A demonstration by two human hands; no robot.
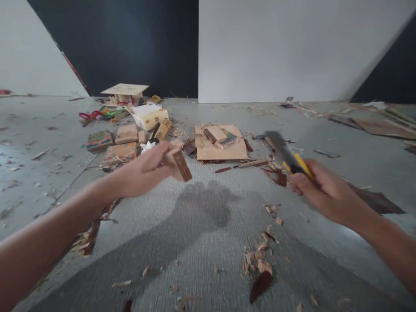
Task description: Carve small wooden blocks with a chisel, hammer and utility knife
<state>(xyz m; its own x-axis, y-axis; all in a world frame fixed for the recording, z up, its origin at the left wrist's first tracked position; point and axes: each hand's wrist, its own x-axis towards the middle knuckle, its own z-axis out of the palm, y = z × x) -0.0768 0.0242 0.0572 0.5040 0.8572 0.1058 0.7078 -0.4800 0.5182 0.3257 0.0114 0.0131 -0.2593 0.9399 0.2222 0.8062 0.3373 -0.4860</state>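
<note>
My left hand [146, 171] is closed around a small wooden block [181, 164]. The block has a pale face and a darker brown side, and it is held above the grey floor. Out to the right, my right hand [321, 186] grips a flat-bladed tool [279, 145] with a yellow and black handle. Its broad grey blade points away and to the left, blurred by motion, so its exact kind is unclear. Between and beyond the hands lies a thin wooden board [204, 151] with wood pieces [217, 134] on top.
Wooden blocks [126, 133] and a cream-coloured packet [151, 118] lie at the back left. A slim tool with a wooden handle [253, 163] rests before the board. Wood chips [256, 260] litter the grey floor. Dark bark pieces [378, 199] lie right; a white panel [276, 52] stands behind.
</note>
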